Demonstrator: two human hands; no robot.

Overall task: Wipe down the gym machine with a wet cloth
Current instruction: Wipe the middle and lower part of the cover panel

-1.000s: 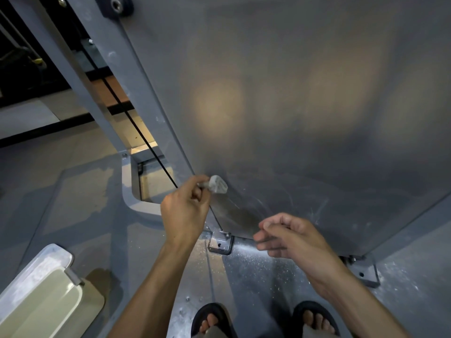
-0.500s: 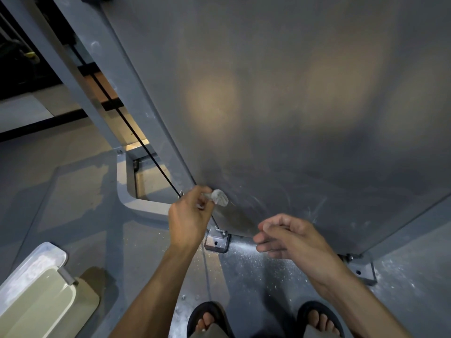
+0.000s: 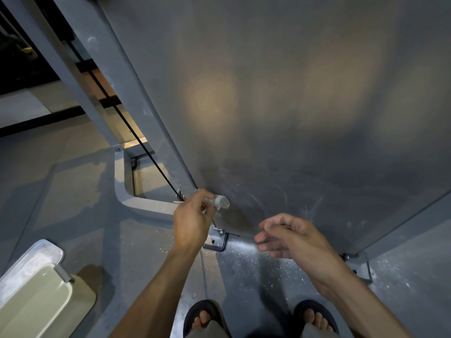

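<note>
Bare forearms without sleeves, black open-toed sandals on both feet, grey-beige trouser hems

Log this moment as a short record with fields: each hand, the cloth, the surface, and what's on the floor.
left hand: left hand pinches the small white wadded cloth
cloth contact: pressed to the large grey metal machine panel, near its lower left corner
right hand: right hand holds nothing, fingers loosely curled, apart from the panel
floor: white specks on the grey floor below the panel
</note>
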